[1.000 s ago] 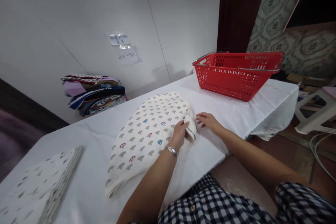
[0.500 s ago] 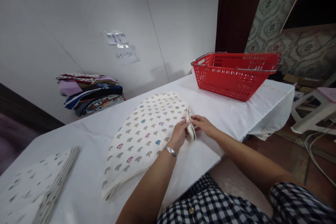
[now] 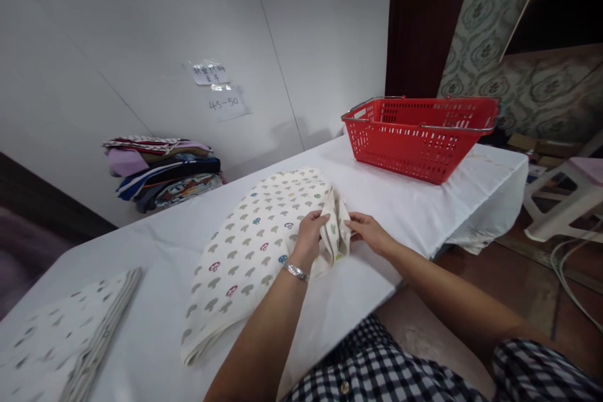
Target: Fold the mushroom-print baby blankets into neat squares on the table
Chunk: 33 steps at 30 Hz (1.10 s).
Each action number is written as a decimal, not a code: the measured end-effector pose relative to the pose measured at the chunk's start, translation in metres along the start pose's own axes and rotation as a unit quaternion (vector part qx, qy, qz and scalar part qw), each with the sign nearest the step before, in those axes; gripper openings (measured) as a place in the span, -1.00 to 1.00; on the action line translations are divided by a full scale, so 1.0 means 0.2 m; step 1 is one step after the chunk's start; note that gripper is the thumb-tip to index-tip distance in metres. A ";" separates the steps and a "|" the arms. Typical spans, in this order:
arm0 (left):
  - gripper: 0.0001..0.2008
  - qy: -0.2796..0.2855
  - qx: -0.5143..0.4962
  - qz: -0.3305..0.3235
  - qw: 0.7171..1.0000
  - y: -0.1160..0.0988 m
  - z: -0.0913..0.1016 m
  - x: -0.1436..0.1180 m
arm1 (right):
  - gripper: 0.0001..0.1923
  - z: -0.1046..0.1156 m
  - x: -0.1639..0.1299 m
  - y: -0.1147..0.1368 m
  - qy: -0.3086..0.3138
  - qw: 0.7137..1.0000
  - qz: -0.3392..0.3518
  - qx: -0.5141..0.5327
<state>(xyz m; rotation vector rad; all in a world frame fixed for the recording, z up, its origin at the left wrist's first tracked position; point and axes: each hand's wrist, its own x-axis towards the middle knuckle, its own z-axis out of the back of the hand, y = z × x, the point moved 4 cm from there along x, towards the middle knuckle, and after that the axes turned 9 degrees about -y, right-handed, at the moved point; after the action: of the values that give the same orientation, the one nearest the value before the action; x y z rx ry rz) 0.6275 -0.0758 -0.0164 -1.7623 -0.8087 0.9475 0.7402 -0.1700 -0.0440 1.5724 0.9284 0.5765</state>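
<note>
Both hands are working the near right corner of the towel [image 3: 254, 245], the cream one with the little mushroom print, which is lying folded across the middle of the tabletop [image 3: 155, 333]. The left hand [image 3: 311, 235] is pinching that corner, fingers closed on the cloth and lifting it into a small peak, so the layers are coming up off the tabletop where they can be got at. The right hand [image 3: 370, 232] is meeting it from the other side, fingertips pressing into the raised fold; whether it is truly gripping or only steadying is hard to tell, since the cloth is hiding its fingertips. The rest of the towel is lying flat and spread, its weight holding it in place.

A red basket [image 3: 419, 138] is sitting at the far right end, well apart from the hands. Another folded cloth [image 3: 66, 339] is lying at the near left edge, and a stack of coloured clothes [image 3: 162, 169] is resting against the wall.
</note>
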 end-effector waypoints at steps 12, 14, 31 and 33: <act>-0.62 0.026 0.019 0.016 0.999 0.05 0.00 -0.03 | -0.69 -0.08 -0.03 -0.05 0.032 0.998 0.002 0.046; -0.63 0.019 0.000 0.010 1.000 0.01 0.02 -0.02 | -0.72 -0.05 -0.03 -0.05 0.014 0.997 -0.016 0.075; -0.65 -0.159 -0.116 -0.231 0.953 -0.76 0.50 0.04 | -0.84 0.20 -0.09 -0.09 -0.019 0.980 -0.051 0.192; -0.65 -0.184 -0.101 -0.259 0.943 -0.82 0.55 0.03 | -0.83 0.21 -0.10 -0.10 -0.014 0.978 -0.064 0.197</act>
<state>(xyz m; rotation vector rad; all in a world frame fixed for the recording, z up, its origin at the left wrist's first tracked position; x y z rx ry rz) 0.5163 0.0317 0.1083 -1.4326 -1.5694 0.8586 0.7573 -0.2091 -0.0696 1.8490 1.1653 0.2876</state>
